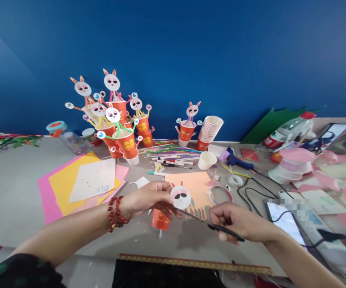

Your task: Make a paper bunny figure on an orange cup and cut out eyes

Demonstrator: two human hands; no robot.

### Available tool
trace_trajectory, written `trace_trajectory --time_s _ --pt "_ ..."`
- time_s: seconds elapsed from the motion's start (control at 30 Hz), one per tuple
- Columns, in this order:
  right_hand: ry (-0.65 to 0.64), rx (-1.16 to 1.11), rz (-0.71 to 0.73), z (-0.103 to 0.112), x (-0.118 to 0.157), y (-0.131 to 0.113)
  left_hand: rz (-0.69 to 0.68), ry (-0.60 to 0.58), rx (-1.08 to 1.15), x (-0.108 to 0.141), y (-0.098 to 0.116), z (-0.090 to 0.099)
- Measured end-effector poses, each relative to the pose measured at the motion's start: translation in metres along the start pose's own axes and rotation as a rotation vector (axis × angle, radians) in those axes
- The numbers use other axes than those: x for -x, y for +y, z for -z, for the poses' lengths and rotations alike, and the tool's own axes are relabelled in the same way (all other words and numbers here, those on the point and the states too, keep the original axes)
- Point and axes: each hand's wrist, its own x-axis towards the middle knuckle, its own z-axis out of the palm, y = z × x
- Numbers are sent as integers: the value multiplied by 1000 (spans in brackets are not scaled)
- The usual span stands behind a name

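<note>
My left hand (155, 198), with a red bead bracelet at its wrist, pinches the edge of a round white paper rabbit face (181, 199) with dark eyes and ears. In my right hand (235, 222) is a pair of scissors (226, 230) with black handles. Their blades point left and reach the lower edge of the face near my left fingers. Just below my left hand stands a red paper cup (161, 221), partly hidden by that hand. Orange paper (201, 183) with cut-out shapes lies behind the face.
Several finished rabbit cups (127, 145) stand at the back left, one more beside a cup stack (210, 130). Coloured paper sheets (61, 188) lie left. A blue glue gun (240, 161), its cable, a phone (283, 224), ribbon spools (295, 160) and a bottle (294, 130) crowd the right.
</note>
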Motion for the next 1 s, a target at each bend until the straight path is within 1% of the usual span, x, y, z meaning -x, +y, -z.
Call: trace_trajectory --time_s 0.33,0.53,0.8,1.0 --pt "-4 7 -1 1 0 -2 -15 4 -23 3 2 -1" --pt "1 18 9 1 0 -5 -11 35 -21 5 4 -5" --pt "5 107 -62 2 4 -6 -19 35 1 3 0 0" --pt "25 96 -93 3 8 -3 -17 16 7 2 0 2"
